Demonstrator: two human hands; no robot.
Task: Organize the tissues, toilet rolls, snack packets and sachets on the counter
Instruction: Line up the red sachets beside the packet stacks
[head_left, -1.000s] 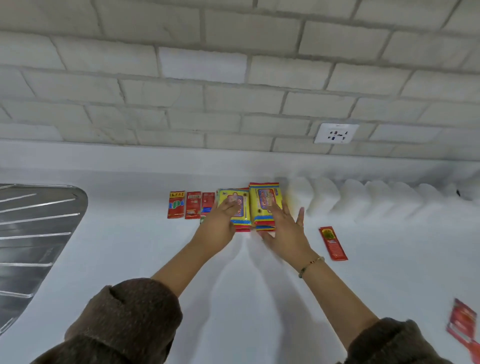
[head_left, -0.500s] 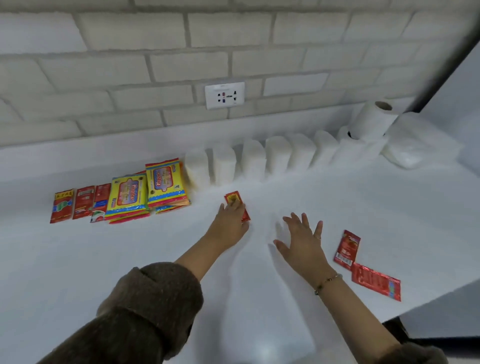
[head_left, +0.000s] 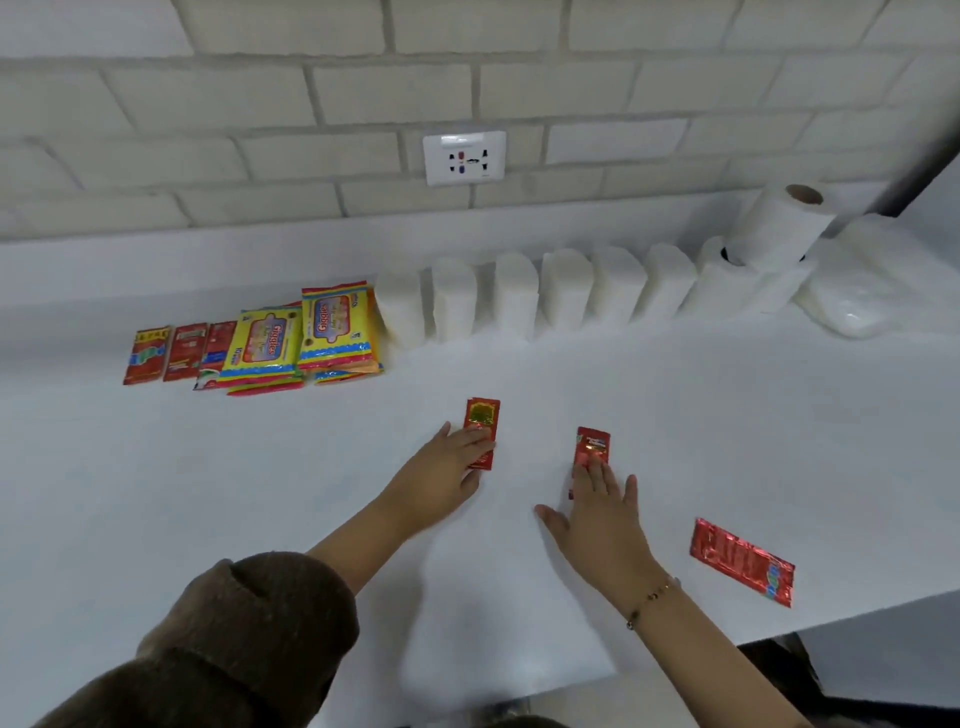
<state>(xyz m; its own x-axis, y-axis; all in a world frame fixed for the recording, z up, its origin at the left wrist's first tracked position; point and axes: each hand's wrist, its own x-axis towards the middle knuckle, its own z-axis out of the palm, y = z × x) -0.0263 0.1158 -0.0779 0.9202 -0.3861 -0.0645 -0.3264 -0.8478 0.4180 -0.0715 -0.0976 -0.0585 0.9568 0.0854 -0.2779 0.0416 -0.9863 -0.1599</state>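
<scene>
rolls (head_left: 563, 288), snack packets (head_left: 304, 335) already lined up beyond both hands. left hand (head_left: 447, 475) and right hand (head_left: 602, 512) flat, open, fingertips pinning one sachet each. third sachet (head_left: 742, 561) loose, right of right hand.

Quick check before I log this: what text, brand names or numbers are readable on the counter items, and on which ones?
"Giggles" on the right yellow snack packet, printed sideways.
"Giggles" on the left yellow snack packet, also sideways.
"10" on that left packet's lower left edge, faint.
Three red sachets by the wall: print too blurred.
Sachet under the left hand, sachet under the right hand, foil sachet near the counter edge: unreadable.
Wall socket: no legible marking.
</scene>
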